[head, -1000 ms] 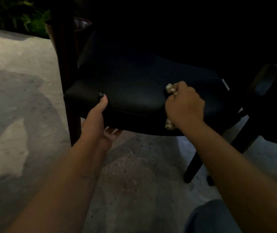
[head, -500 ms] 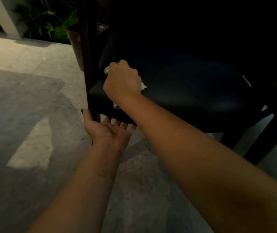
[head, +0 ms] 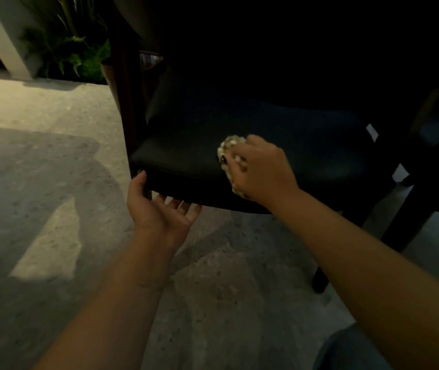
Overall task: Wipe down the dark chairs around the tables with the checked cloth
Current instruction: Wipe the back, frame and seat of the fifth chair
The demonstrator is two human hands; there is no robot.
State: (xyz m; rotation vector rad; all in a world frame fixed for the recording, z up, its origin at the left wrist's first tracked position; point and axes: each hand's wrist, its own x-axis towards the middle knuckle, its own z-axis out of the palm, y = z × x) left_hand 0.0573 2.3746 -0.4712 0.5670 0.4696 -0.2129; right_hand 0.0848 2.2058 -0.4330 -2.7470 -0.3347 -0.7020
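Two hands are seen at one dark chair (head: 239, 134). The checked cloth (head: 230, 148) is bunched in the right hand (head: 262, 170), whose fingers are curled around it, and it is pressed on the seat near the front edge. The left hand (head: 157, 206) is held open, palm up, with its fingers under the seat's front left corner. Potted plants (head: 66, 52) are seen behind, on the speckled floor (head: 39, 166).

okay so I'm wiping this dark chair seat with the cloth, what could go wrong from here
The cloth is bunched small in your right hand, so each pass covers little and may miss spots on the seat. The seat back is too dark to check. Your left hand sits open under the front edge without gripping, so the chair might shift.
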